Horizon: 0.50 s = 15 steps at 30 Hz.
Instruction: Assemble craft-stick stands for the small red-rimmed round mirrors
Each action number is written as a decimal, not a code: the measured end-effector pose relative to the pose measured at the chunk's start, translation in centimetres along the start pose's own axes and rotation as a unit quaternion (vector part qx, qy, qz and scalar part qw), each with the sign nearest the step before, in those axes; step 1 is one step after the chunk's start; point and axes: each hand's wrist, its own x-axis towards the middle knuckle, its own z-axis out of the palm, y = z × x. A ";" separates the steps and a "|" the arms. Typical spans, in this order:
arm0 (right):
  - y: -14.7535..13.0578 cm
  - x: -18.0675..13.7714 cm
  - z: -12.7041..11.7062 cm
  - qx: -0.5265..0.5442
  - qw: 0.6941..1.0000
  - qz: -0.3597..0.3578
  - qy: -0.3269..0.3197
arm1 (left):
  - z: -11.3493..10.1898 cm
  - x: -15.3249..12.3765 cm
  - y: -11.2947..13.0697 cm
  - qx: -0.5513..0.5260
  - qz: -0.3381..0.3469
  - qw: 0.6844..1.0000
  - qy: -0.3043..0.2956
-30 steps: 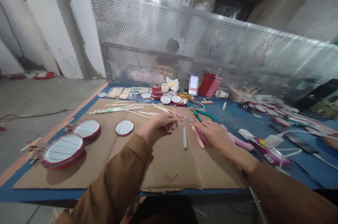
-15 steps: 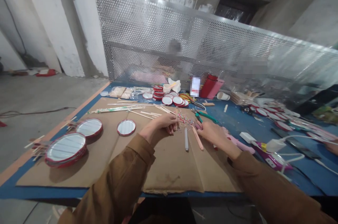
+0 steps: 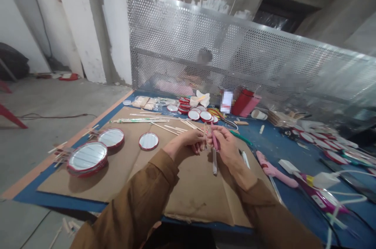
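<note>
My left hand (image 3: pixel 192 141) is closed on a flat wooden craft stick (image 3: pixel 205 131), held upright over the cardboard sheet (image 3: pixel 194 194). Close beside it, my right hand (image 3: pixel 227 145) pinches a slim pink pen (image 3: pixel 216 141), its upper end near the stick. Below the hands a grey pen (image 3: pixel 214 165) lies on the cardboard. Another white pen-like piece (image 3: pixel 246 159) rests by my right wrist. The colourful small strands behind the hands are mostly hidden by my fingers.
Round red-rimmed drum-like pieces (image 3: pixel 87 158) stand at the left, with a single red-rimmed disc (image 3: pixel 148 141) nearer. Thin wooden sticks (image 3: pixel 173 128) lie behind. On the right are a pink glue gun (image 3: pixel 276 170) and a purple power strip (image 3: pixel 320 198). A perforated metal screen (image 3: pixel 176 37) borders the back.
My right hand has moved to my left hand and now holds up a pink pen. The peach-pink pen no longer shows on the cardboard. The view has shifted left.
</note>
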 end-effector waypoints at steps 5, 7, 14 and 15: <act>1.0 1.1 -0.6 -0.039 0.992 -0.108 0.047 | 0.0 0.0 0.1 -0.009 -0.006 1.000 -0.013; 1.3 1.1 -1.2 -0.117 0.976 -0.166 0.076 | -0.1 -0.3 0.3 -0.014 -0.002 1.000 -0.018; 1.0 -0.2 -1.1 -0.224 0.955 -0.173 0.094 | -0.2 0.0 -0.1 -0.014 0.010 1.000 -0.026; 0.9 -0.3 -0.9 -0.226 0.954 -0.173 0.091 | -0.2 0.2 -0.2 -0.010 0.010 1.000 -0.025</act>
